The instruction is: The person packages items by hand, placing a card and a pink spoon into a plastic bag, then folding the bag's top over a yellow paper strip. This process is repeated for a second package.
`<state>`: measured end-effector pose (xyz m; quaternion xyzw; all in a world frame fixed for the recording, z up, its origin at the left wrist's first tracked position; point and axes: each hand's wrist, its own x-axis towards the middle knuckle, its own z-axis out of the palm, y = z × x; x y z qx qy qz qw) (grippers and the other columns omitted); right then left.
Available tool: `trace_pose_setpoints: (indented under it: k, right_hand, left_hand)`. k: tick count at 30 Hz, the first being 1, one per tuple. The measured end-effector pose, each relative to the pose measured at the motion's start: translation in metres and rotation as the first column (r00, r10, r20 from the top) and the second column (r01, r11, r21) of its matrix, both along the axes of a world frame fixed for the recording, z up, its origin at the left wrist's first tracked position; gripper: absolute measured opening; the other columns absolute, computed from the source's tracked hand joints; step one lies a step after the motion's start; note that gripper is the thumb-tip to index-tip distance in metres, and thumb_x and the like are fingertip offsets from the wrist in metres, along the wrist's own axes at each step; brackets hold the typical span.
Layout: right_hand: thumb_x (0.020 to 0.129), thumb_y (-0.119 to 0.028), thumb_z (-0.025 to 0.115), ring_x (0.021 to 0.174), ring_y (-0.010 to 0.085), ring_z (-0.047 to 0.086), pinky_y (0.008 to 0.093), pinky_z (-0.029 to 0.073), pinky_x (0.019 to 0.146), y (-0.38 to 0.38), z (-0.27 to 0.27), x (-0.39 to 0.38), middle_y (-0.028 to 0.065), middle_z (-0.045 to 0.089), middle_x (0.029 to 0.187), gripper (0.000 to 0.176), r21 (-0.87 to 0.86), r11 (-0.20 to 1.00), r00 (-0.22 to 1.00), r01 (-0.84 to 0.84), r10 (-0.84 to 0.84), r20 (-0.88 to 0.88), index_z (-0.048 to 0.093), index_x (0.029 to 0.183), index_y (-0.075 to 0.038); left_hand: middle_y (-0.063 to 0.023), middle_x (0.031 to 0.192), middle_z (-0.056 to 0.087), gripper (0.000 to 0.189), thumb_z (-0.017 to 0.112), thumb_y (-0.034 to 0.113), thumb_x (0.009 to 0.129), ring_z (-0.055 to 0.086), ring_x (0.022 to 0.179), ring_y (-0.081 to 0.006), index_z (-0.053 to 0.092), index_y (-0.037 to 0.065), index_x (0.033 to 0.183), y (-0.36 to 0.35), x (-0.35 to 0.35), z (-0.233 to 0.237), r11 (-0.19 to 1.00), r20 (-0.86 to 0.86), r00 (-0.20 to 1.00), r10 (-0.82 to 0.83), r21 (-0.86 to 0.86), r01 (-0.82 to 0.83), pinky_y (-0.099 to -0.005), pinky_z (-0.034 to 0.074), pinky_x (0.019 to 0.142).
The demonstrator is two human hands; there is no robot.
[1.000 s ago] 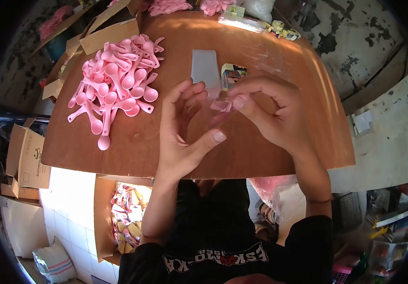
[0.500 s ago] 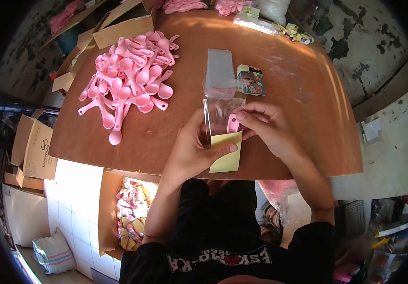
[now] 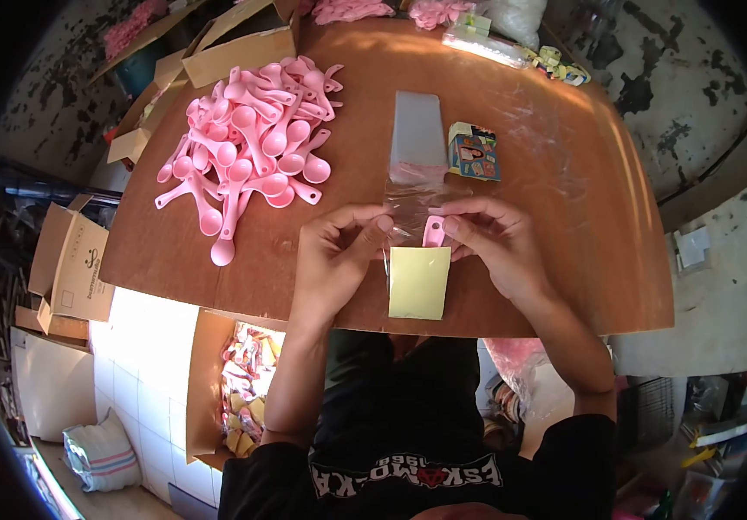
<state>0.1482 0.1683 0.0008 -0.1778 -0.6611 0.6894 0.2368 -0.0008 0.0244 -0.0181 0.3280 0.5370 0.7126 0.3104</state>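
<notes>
Between my hands is a clear plastic bag (image 3: 408, 227) with a pale yellow card (image 3: 419, 284) in its lower part. The handle end of a pink spoon (image 3: 433, 230) shows above the card; its other end is hidden behind it. My left hand (image 3: 339, 256) pinches the left edge of the bag near its top. My right hand (image 3: 495, 243) pinches the right edge, thumb beside the spoon handle. Just beyond lies a stack of clear plastic bags (image 3: 417, 134), with a small pile of printed cards (image 3: 474, 152) to its right.
A large heap of pink spoons (image 3: 252, 139) covers the table's left side. An open carton (image 3: 239, 48) stands behind it. Below the table's front edge, a box of packed pieces (image 3: 243, 390) sits at left. Plastic packs (image 3: 486, 48) lie along the back edge.
My left hand has left the yellow card and moved up to the bag's upper left edge. My right hand stays by the spoon handle. The whole view has shifted slightly.
</notes>
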Motion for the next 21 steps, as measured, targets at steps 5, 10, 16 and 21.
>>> trace_pose_setpoints:
  k: [5, 10, 16, 21]
  right_hand:
    - [0.088, -0.006, 0.061, 0.078, 0.0126, 0.064, 0.0255, 0.055, 0.064, 0.000, 0.006, 0.001, 0.0101, 0.065, 0.094, 0.017, -0.021, 0.998, 0.998, -0.060, 0.060, -0.002, 0.062, 0.103, 0.002]
    - [0.087, 0.001, 0.057, 0.077, 0.0131, 0.063, 0.0252, 0.054, 0.065, 0.005, -0.003, 0.002, 0.0101, 0.065, 0.093, 0.014, 0.112, 0.984, 0.984, -0.140, 0.151, -0.094, 0.065, 0.098, 0.003]
    - [0.087, 0.006, 0.053, 0.080, 0.0130, 0.062, 0.0235, 0.051, 0.071, 0.003, -0.002, 0.003, 0.0107, 0.064, 0.094, 0.016, 0.257, 0.954, 0.983, -0.155, 0.175, -0.053, 0.065, 0.097, 0.003]
    - [0.086, 0.010, 0.051, 0.088, 0.0136, 0.061, 0.0231, 0.049, 0.074, 0.004, -0.004, 0.002, 0.0117, 0.063, 0.099, 0.021, 0.408, 0.898, 0.969, -0.164, 0.223, -0.103, 0.065, 0.099, 0.003]
  left_hand:
    - [-0.0073, 0.089, 0.067, 0.015, 0.062, 0.007, 0.086, 0.064, 0.077, -0.0108, 0.065, -0.001, 0.099, -0.003, -0.001, 0.005, 0.997, -0.013, 1.000, -0.022, 0.075, 0.023, -0.0231, 0.055, 0.066]
    - [-0.0071, 0.090, 0.067, 0.013, 0.060, 0.001, 0.086, 0.063, 0.079, -0.0110, 0.066, -0.002, 0.098, -0.009, -0.004, 0.005, 0.997, -0.099, 0.994, -0.056, 0.042, 0.060, -0.0232, 0.052, 0.070]
    - [-0.0080, 0.090, 0.067, 0.014, 0.057, -0.003, 0.084, 0.061, 0.083, -0.0114, 0.067, -0.002, 0.094, -0.011, -0.008, 0.003, 0.995, -0.142, 0.988, -0.064, 0.060, 0.073, -0.0243, 0.048, 0.073]
    - [-0.0077, 0.089, 0.067, 0.012, 0.060, 0.001, 0.084, 0.060, 0.080, -0.0103, 0.067, -0.003, 0.093, -0.014, -0.010, 0.003, 0.991, -0.052, 0.994, -0.100, 0.083, 0.104, -0.0236, 0.047, 0.071]
